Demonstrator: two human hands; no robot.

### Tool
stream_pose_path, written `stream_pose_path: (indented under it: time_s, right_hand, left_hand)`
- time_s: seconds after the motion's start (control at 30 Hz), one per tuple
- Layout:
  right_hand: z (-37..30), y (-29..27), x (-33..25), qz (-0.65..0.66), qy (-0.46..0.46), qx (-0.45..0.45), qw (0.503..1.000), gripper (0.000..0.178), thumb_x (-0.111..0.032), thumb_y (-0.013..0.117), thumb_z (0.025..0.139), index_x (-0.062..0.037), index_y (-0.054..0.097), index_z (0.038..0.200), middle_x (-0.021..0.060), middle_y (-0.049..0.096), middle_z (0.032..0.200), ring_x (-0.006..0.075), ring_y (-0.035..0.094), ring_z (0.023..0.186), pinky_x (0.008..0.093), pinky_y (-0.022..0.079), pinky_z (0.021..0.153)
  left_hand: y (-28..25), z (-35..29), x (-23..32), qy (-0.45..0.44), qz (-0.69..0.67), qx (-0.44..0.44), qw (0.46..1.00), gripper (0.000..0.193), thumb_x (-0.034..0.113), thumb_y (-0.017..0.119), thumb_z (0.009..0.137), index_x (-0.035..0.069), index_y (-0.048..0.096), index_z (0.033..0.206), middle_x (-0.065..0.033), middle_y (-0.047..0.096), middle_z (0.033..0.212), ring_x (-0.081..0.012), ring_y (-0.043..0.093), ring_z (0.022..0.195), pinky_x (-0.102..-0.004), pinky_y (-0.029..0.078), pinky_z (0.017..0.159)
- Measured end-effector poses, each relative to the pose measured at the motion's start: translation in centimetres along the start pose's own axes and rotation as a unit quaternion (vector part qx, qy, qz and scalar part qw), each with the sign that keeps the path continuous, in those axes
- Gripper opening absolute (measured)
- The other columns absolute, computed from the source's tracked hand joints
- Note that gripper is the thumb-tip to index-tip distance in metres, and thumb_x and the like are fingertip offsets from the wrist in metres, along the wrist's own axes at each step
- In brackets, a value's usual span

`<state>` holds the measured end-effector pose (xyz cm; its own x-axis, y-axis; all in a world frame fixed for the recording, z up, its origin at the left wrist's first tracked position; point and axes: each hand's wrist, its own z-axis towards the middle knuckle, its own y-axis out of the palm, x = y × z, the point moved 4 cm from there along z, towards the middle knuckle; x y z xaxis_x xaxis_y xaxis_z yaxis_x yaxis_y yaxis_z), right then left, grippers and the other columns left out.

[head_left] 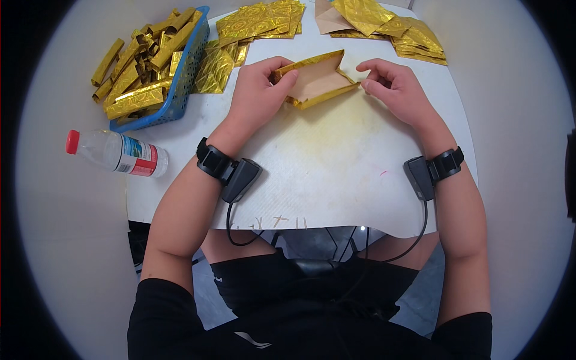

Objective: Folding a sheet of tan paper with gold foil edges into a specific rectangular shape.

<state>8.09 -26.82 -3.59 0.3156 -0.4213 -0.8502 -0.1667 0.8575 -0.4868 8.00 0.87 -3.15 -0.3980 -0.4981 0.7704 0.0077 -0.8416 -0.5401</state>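
A folded piece of gold foil paper (321, 78) with a tan inner side is raised above the table. Its long sides stand up, and the right end is partly bent into a point. My left hand (262, 84) grips its left end, thumb over the near side and fingers mostly hidden behind. Beside the right end is my right hand (393, 89), its thumb and index finger apart, the thumb close to the paper's corner. Whether the thumb touches that corner I cannot tell.
A blue basket (183, 78) heaped with folded gold paper pieces (135, 72) stands at the far left. Gold sheets (261, 21) lie behind my hands, more sheets (414, 39) at the far right. A red-capped plastic bottle (117, 153) lies on the white table (336, 186). Cables hang from my wrists.
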Motion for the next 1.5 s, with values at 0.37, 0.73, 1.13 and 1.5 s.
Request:
stream_pose_path:
  time_s: [0.37, 0.73, 1.13, 1.5]
  right_hand:
    - [-0.1, 0.0, 0.2, 0.065, 0.021, -0.024, 0.997, 0.019, -0.014, 0.074, 0.097, -0.0014, 0.076, 0.112, -0.0039, 0.069, 0.087, 0.0044, 0.058, 0.078, 0.0226, 0.050, 0.074]
    - [0.1, -0.1, 0.2, 0.117, -0.009, 0.010, 0.993, 0.026, -0.005, 0.074, 0.097, -0.0037, 0.073, 0.123, -0.0050, 0.066, 0.093, 0.0036, 0.059, 0.083, 0.0212, 0.051, 0.079]
    - [0.0, -0.1, 0.2, 0.166, -0.010, 0.024, 0.986, 0.030, -0.008, 0.080, 0.096, -0.0045, 0.073, 0.125, -0.0047, 0.067, 0.094, 0.0033, 0.061, 0.084, 0.0211, 0.051, 0.079]
    - [-0.4, -0.3, -0.3, 0.154, 0.002, 0.027, 0.988, 0.019, -0.011, 0.080, 0.096, -0.0017, 0.077, 0.113, -0.0028, 0.072, 0.091, 0.0041, 0.059, 0.083, 0.0215, 0.049, 0.075]
  left_hand:
    - [0.1, 0.0, -0.5, -0.032, -0.156, 0.032, 0.987, 0.021, 0.021, 0.073, 0.103, 0.002, 0.076, 0.111, 0.0028, 0.071, 0.084, -0.0012, 0.060, 0.068, -0.0198, 0.046, 0.058]
    - [0.0, 0.0, -0.7, -0.061, -0.222, 0.021, 0.973, 0.022, 0.020, 0.073, 0.103, 0.000, 0.076, 0.112, 0.0003, 0.073, 0.086, -0.0024, 0.061, 0.067, -0.0200, 0.047, 0.056]
    - [0.1, 0.0, -0.7, -0.061, -0.256, 0.013, 0.965, 0.019, 0.018, 0.072, 0.103, 0.000, 0.075, 0.110, 0.0005, 0.071, 0.086, -0.0046, 0.060, 0.067, -0.0226, 0.047, 0.057]
    - [0.2, -0.1, -0.7, -0.063, -0.206, -0.008, 0.977, 0.029, 0.026, 0.065, 0.108, -0.001, 0.074, 0.113, -0.0030, 0.073, 0.088, -0.0074, 0.064, 0.068, -0.0241, 0.050, 0.059]
